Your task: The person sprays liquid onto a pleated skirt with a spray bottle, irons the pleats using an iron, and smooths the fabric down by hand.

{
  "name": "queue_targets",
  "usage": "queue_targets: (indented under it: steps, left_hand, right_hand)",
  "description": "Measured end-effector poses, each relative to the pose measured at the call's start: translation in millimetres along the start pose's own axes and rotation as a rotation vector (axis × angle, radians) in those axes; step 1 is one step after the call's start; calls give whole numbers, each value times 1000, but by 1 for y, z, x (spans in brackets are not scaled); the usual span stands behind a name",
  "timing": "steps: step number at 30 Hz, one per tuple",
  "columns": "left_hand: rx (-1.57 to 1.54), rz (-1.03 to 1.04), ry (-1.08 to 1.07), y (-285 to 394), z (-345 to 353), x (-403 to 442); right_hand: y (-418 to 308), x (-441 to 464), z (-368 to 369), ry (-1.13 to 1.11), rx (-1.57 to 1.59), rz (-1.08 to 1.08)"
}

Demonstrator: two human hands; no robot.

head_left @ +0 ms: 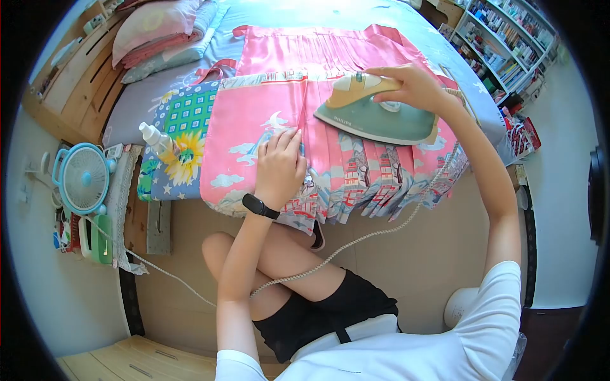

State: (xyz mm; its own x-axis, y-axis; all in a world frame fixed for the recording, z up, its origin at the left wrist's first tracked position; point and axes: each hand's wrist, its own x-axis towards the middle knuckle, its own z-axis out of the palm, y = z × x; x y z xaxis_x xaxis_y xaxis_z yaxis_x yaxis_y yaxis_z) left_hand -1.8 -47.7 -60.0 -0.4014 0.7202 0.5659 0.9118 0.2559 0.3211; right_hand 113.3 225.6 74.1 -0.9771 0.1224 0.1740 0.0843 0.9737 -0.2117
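A pink pleated skirt [235, 127] with printed clouds, a moon and red buildings lies spread over the near edge of the bed. My right hand [413, 86] is wrapped round the handle of a green and cream clothes iron [381, 117], which is over the pleats on the right; whether its sole touches the cloth I cannot tell. My left hand [279, 159] rests flat on the skirt, fingertips at a pleat edge, left of the iron's tip. A black band sits on that wrist. Further back lies more pink pleated fabric [305, 47] with a waistband.
A white spray bottle [155, 136] stands on the patterned cloth [190, 117] at left. The iron's braided cord [362, 238] hangs across my legs toward the left wall. A small blue fan [84, 178] stands left. Pillows [159, 32] and a bookshelf [502, 38] are behind.
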Motion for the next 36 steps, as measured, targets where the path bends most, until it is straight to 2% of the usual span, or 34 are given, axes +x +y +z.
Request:
queue_targets:
  steps: [4,6,10,12,16,18,19,21,22,25,27,28,31,33,36]
  left_hand:
    - [31,26,18,-3,3,-1]
    - [36,22,18,-2,3,-1]
    - [20,11,10,-2,3,-2]
    - [18,2,9,-2,3,-2]
    - [18,1,8,-1,1,-2]
    - [15,-2,2,-1,1,-2]
    - [12,-2,-1,0,1,-2]
    - [10,1,-3,1,0,-2]
    - [10,5,-1,1,0,-1]
    - [22,1,-11,1,0,-1]
    - [33,-4,-23,0,0,-1]
    - [42,-7,-36,-1,0,-1]
    - [46,-4,-27,-1,1,-2]
    - [38,0,-13,0,1,-2]
    - [35,5,-5,-1,1,-2]
  right_hand:
    - [1,0,21,31,44,-63]
    - [-3,1,25,97,60,2]
    - [-7,0,23,115,29,-30]
    - [-7,-2,20,83,85,-139]
    - [0,-2,22,68,111,-185]
    - [-17,-3,17,51,40,-28]
    - [-18,-1,21,48,41,-26]
    - [-18,-1,29,215,-87,39]
    - [-17,-2,28,216,-87,42]
    - [-6,-2,24,150,5,-83]
    - [-1,0,24,108,85,-244]
    - [-1,0,25,106,86,-248]
    - [-15,0,27,155,13,-137]
    - [-21,2,31,230,-118,79]
    - [-16,3,30,229,-54,39]
